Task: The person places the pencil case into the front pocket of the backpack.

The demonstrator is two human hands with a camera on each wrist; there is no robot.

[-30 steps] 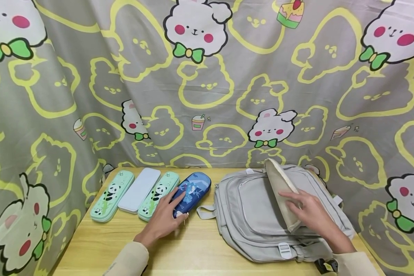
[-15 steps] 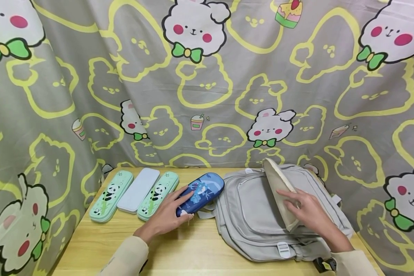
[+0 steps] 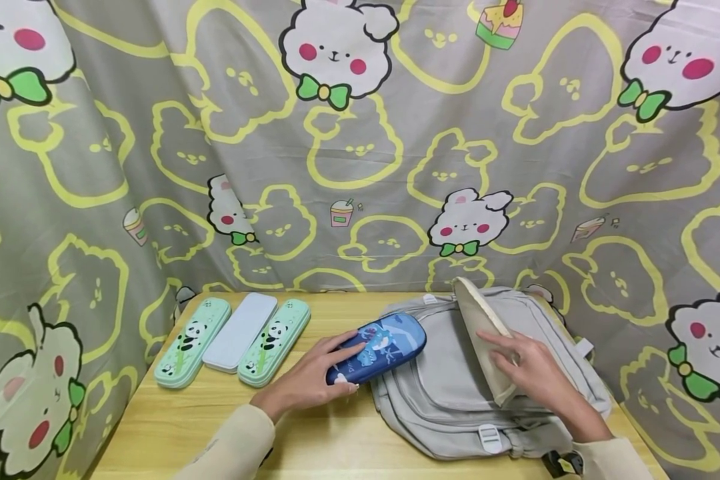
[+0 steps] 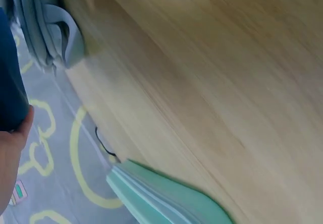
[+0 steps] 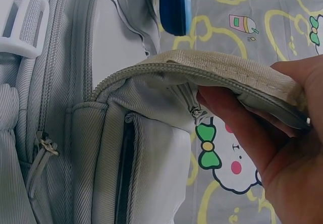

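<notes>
My left hand [image 3: 312, 375] grips a dark-blue pencil case [image 3: 387, 343] with a dinosaur-like print, its fingers across the top and its thumb at the near end. The case is raised, and its far end overlaps the left side of a grey backpack [image 3: 450, 380]. The backpack lies flat with its front pocket unzipped. My right hand [image 3: 537, 373] pinches the pocket's flap [image 3: 480, 337] and holds it up to the right. Thumb and fingers sit on either side of the zipped edge in the right wrist view, where the blue case shows beyond the flap.
Left on the wooden table [image 3: 174, 427] lie two green panda pencil cases, the outer one [image 3: 192, 340] and the inner one [image 3: 273, 343], with a plain pale case [image 3: 241, 332] between them. A patterned curtain [image 3: 360, 167] stands behind the table.
My left hand has lifted the blue pencil case off the table beside the green one and carried it right, to the backpack's left edge. The right hand still holds the flap.
</notes>
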